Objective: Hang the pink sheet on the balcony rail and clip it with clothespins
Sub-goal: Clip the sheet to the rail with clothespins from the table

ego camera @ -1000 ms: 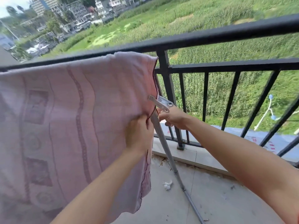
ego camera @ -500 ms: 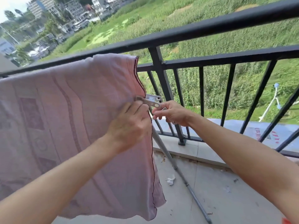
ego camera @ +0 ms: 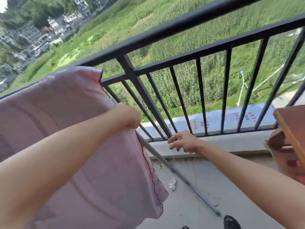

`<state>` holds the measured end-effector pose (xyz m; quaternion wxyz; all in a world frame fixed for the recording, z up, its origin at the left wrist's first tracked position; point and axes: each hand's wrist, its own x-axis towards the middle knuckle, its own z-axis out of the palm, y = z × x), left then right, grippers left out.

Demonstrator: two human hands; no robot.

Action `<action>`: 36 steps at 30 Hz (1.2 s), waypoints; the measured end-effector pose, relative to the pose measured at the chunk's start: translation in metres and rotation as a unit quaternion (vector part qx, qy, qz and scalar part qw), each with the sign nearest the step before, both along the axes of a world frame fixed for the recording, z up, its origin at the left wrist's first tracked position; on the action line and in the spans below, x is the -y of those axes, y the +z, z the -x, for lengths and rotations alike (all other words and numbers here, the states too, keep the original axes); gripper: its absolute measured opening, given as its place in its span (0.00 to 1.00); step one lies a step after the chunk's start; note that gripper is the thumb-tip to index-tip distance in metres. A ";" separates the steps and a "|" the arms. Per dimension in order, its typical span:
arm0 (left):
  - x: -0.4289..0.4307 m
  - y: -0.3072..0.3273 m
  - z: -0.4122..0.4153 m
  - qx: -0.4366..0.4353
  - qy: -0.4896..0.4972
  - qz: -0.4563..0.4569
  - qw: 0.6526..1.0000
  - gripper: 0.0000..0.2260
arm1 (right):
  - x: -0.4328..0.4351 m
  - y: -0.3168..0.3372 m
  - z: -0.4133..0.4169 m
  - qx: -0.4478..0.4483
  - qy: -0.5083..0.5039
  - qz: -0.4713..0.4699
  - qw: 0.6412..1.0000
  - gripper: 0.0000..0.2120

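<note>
Status: your hands have split. Half a second back both were bunched at the hem with the clothespin between them. Now the left hand (ego camera: 127, 115) is alone up there, fist closed on the right hem of the pink sheet (ego camera: 66, 129). The right hand (ego camera: 183, 142) has dropped below and right of it, down by the concrete ledge (ego camera: 231, 142).

Right fingers hang loosely curled. There's a small glint by the thumb (too blurred to call), so I can't tell if it holds anything. The clothespin is not visible now; possibly behind your left fist, can't confirm.

The sheet is draped over the balcony rail (ego camera: 165, 37) up and left of your left hand, hanging down under the left forearm. A grey metal pole (ego camera: 165, 161) slants from behind the left fist to the floor, passing left of the right hand (can't tell whether the fist grips it too).

My read: either the clothespin went on and you're releasing, or it never seated. Check the hem before the left hand lets go; unclipped, that end could slide off the rail.
</note>
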<state>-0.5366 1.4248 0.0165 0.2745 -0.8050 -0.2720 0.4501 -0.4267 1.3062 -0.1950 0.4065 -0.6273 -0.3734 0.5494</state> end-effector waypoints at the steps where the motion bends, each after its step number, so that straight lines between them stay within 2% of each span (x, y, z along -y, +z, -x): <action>1: 0.000 0.001 -0.003 0.006 0.022 0.019 1.000 0.06 | 0.004 -0.004 0.007 0.009 -0.007 -0.004 1.000 0.08; 5: -0.001 0.006 -0.007 0.048 0.026 0.047 0.997 0.06 | 0.009 -0.012 0.047 0.009 -0.050 -0.026 0.998 0.06; 9: -0.007 -0.003 0.002 0.083 -0.076 0.045 0.993 0.07 | -0.007 -0.018 0.098 0.095 -0.079 -0.016 0.992 0.16; 12: -0.007 -0.010 0.006 0.097 -0.197 0.048 0.974 0.06 | -0.024 -0.021 0.130 0.139 -0.165 -0.002 0.976 0.22; 17: 0.001 -0.030 0.022 0.139 -0.340 0.066 0.928 0.08 | -0.035 -0.027 0.148 0.144 -0.316 -0.017 0.938 0.09; 20: 0.001 -0.039 0.032 0.145 -0.403 0.083 0.900 0.07 | -0.026 -0.037 0.140 0.126 -0.349 -0.012 0.929 0.08; 22: -0.003 -0.041 0.035 0.121 -0.434 0.085 0.889 0.04 | -0.020 -0.042 0.134 0.083 -0.359 0.007 0.930 0.10; 23: -0.007 -0.041 0.035 0.112 -0.434 0.087 0.890 0.08 | -0.018 -0.044 0.132 0.045 -0.368 0.020 0.929 0.13; 25: -0.008 -0.041 0.031 0.081 -0.404 0.086 0.907 0.20 | -0.007 -0.049 0.128 -0.028 -0.377 0.059 0.924 0.20; 26: -0.006 -0.040 0.028 0.063 -0.399 0.076 0.912 0.22 | -0.001 -0.053 0.127 -0.047 -0.367 0.080 0.925 0.18; 27: -0.003 -0.041 0.024 0.047 -0.402 0.068 0.912 0.19 | 0.005 -0.059 0.127 -0.061 -0.363 0.098 0.925 0.15; 29: 0.001 -0.045 0.018 0.055 -0.405 0.050 0.911 0.06 | 0.016 -0.069 0.126 -0.081 -0.374 0.119 0.916 0.10; 32: 0.002 -0.052 0.011 0.115 -0.368 0.069 0.920 0.07 | 0.032 -0.074 0.122 -0.111 -0.396 0.133 0.902 0.09; 34: 0.002 -0.056 0.009 0.125 -0.334 0.092 0.930 0.09 | 0.041 -0.072 0.116 -0.146 -0.403 0.130 0.894 0.10; 36: 0.001 -0.061 0.006 0.121 -0.301 0.111 0.939 0.10 | 0.049 -0.072 0.109 -0.140 -0.394 0.130 0.899 0.09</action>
